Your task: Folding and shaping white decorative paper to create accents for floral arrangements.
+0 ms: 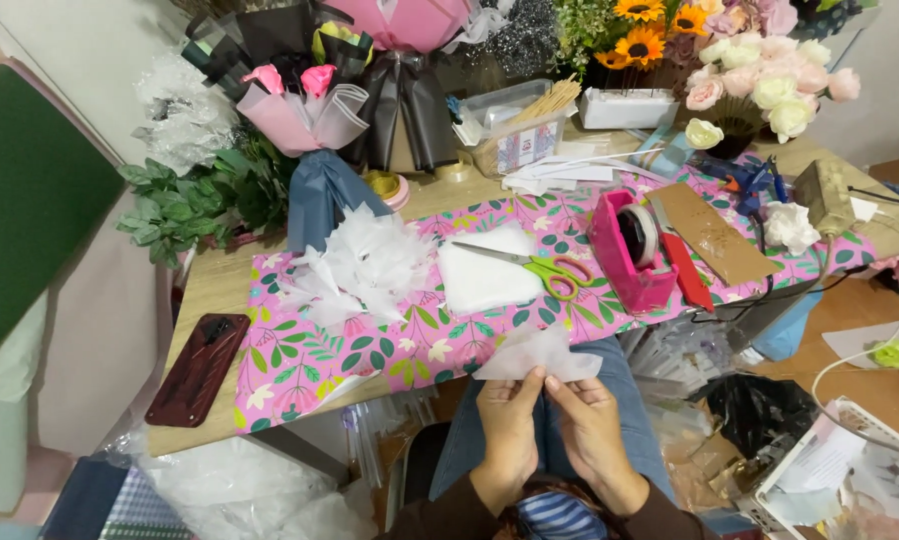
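Observation:
My left hand (508,425) and my right hand (592,425) meet over my lap, below the table's front edge. Together they pinch the lower part of a thin white tissue piece (535,355), which fans out above the fingers. On the pink floral table cover (370,350) lies a pile of finished white tissue pieces (360,262). Beside the pile rests a stack of white tissue sheets (485,275). Scissors with green and pink handles (545,270) lie across that stack.
A pink tape dispenser (632,250), a red box cutter (686,270), a brown card (715,232) and a glue gun (755,180) lie to the right. A dark phone (198,368) lies left. Bouquets (310,110) and artificial flowers (760,75) line the back. Bags clutter the floor.

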